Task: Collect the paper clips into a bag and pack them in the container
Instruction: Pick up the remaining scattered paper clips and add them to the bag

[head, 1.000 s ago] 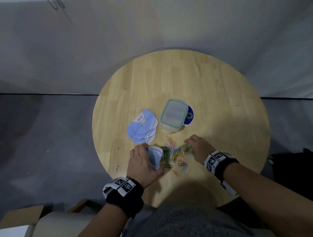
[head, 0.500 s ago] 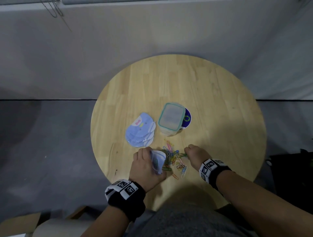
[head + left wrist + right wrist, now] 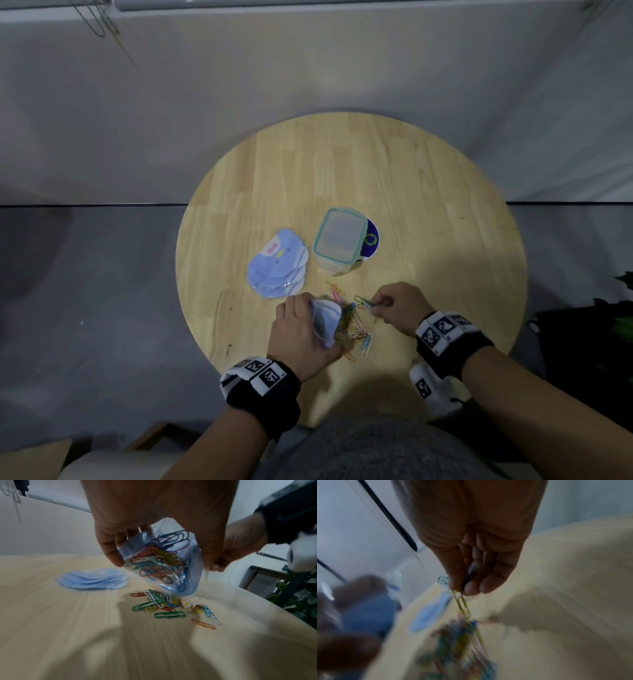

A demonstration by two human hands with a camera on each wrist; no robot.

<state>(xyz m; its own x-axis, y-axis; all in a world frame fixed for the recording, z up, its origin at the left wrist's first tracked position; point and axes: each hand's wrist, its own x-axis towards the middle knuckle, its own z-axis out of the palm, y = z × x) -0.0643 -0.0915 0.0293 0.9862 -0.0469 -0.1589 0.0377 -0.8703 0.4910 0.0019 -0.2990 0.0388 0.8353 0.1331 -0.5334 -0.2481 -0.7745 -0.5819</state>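
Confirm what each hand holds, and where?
Left hand grips the bag by its upper part. Right hand pinches paper clips at their top ends.

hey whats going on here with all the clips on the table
A person is gathering coloured paper clips into a small clear bag. The left hand holds the bag, already partly filled, above the loose clips on the round wooden table. The right hand pinches a few clips, lifted off the table. The lidded container sits closed farther back, beside a stack of spare bags.
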